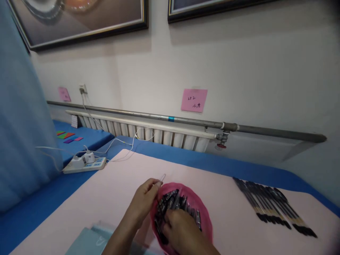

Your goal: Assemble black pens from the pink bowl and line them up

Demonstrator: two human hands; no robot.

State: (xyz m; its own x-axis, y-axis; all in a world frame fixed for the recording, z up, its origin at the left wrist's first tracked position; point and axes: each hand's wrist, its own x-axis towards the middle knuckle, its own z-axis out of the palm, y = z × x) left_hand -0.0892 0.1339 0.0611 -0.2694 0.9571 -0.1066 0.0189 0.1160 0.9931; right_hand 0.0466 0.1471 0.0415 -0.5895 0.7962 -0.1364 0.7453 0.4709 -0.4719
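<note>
Left hand [145,198]: Your thumb and fingers pinch a clear tube [163,176], its tip angled up past the pink bowl's [207,221] far-left rim.
Right hand [183,226]: You reach down into the bowl, fingers bent and close together among black and clear pen pieces [174,198]; whether they grip one cannot be told, the fingertips being hidden.
Bowl: It stands before you on a pale pink sheet [119,187], the pieces heaped inside.
Pens [265,202]: Black-tipped, they lie side by side at right, well apart from your hands.
</note>
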